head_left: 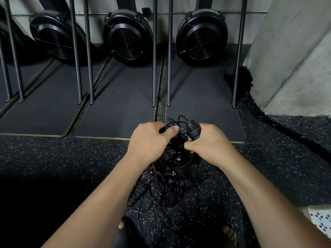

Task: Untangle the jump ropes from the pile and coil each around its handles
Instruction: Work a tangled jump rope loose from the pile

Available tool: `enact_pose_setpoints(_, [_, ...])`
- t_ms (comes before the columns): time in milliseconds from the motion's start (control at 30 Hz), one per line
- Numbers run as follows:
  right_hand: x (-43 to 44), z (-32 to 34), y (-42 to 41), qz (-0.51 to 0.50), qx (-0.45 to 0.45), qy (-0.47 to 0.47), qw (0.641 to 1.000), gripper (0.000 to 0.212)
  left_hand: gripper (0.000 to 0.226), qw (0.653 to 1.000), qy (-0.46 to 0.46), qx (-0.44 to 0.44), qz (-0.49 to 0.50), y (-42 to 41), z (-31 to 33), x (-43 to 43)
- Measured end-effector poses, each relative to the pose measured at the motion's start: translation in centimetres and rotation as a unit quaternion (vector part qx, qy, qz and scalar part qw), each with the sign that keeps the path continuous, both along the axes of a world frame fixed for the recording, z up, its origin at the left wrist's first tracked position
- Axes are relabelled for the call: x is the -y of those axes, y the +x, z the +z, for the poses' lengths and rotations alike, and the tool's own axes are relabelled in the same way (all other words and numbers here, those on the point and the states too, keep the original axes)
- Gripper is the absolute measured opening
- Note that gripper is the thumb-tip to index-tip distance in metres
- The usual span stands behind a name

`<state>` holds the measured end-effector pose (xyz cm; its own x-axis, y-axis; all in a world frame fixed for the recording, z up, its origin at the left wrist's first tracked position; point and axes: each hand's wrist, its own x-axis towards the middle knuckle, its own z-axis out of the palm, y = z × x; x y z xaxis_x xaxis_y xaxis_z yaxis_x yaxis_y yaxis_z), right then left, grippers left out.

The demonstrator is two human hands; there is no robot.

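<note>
Forearms (111,194) hide the dark rope pile (168,178); left hand (148,140) pinches cord (179,120), right hand (209,145) grips handle (194,130).

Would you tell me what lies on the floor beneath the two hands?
A tangled pile of black jump ropes lies on the speckled floor, one ribbed handle showing. The left hand and right hand cover its far edge.

The right hand (209,144) covers the lower part of the black plastic rope handle (193,130), and the thin black tangled cords (170,178) cannot be separated against the dark speckled rubber floor (53,158).
</note>
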<state>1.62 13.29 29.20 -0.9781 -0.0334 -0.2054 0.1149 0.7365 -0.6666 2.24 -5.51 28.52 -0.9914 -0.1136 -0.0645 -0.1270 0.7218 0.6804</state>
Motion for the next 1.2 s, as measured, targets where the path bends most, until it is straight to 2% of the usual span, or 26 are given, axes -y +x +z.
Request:
enact_pose_setpoints(100, [-0.3,-0.4,-0.1,0.003,-0.002,0.006,1.000,0.016,0.055,1.000,0.006,-0.011,0.020,-0.3,0.4,0.7])
enact_pose_setpoints(200, [-0.7,-1.0,-0.1,-0.053,0.006,-0.086,0.995,0.014,0.054,0.999,0.030,-0.014,0.020,-0.5,1.1,1.5])
enact_pose_setpoints(433, [-0.6,-0.9,-0.8,-0.104,0.072,-0.192,0.973,0.014,0.060,0.992,0.110,0.011,0.064,-0.6,0.7,2.1])
enact_pose_setpoints(567, [-0.5,-1.2,-0.5,-0.093,0.041,-0.133,0.986,0.009,0.064,0.984,0.135,0.031,0.108,-0.6,0.6,1.7])
enact_pose_setpoints(700, [-0.3,-0.8,-0.5,-0.053,-0.039,-0.017,0.998,0.018,0.062,0.980,0.118,0.028,0.157,-0.7,0.7,1.5])
enact_pose_setpoints(767, [-0.8,-0.7,-0.7,-0.054,-0.054,0.007,0.997,0.016,0.060,0.977,0.109,0.023,0.180,-0.8,1.0,1.8])
enact_pose_setpoints(867, [-1.7,-0.7,-0.7,-0.071,-0.042,-0.023,0.996,0.017,0.056,0.965,0.162,0.049,0.201,-1.3,0.8,3.3])
enact_pose_setpoints(1000, [-1.6,-0.5,-0.7,-0.082,-0.013,-0.081,0.993,0.015,0.056,0.951,0.254,0.081,0.154,-1.6,0.5,4.7])
enact_pose_setpoints(1067, [-1.6,-0.5,-0.9,-0.090,0.001,-0.119,0.989,0.010,0.047,0.950,0.268,0.063,0.150,-1.6,0.7,5.0])
enact_pose_setpoints(1200, [-1.6,-0.3,-0.7,-0.096,0.007,-0.173,0.980,0.010,0.033,0.918,0.311,-0.002,0.247,-2.1,0.8,6.5])
